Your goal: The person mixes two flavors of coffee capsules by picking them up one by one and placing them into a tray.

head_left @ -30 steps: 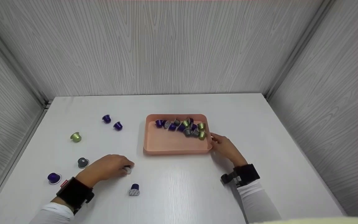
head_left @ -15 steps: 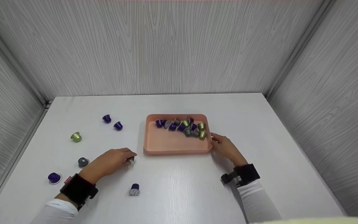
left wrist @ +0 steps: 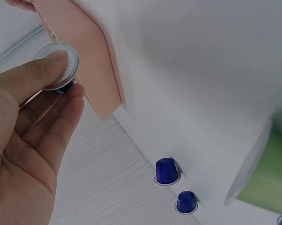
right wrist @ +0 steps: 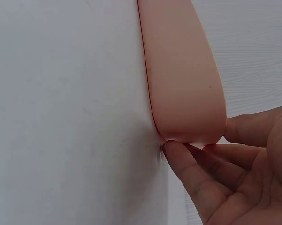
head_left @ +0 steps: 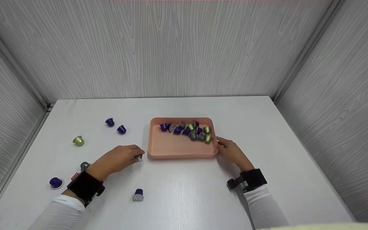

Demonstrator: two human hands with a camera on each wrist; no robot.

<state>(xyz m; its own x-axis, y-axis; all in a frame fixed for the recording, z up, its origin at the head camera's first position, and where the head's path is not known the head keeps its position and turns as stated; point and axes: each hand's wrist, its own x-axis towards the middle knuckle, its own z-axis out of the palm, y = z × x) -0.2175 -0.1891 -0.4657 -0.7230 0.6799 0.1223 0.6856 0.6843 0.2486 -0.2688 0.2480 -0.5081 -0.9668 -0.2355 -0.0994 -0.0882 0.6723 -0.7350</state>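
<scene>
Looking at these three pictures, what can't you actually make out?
- Head view: the capsule the left hand pinches is nearly hidden by its fingers.
- Head view: the capsules piled in the pink tray overlap and are too small to count.
- Head view: the grey capsule is partly behind the left wrist.
- Right wrist view: the right hand is cut off by the edge.

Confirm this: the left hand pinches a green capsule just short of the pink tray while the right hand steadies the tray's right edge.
Not green. In the left wrist view, the capsule pinched by the left hand has a dark blue body under its silver foil lid. The rest holds: the right hand steadies the right edge of the pink tray.
</scene>
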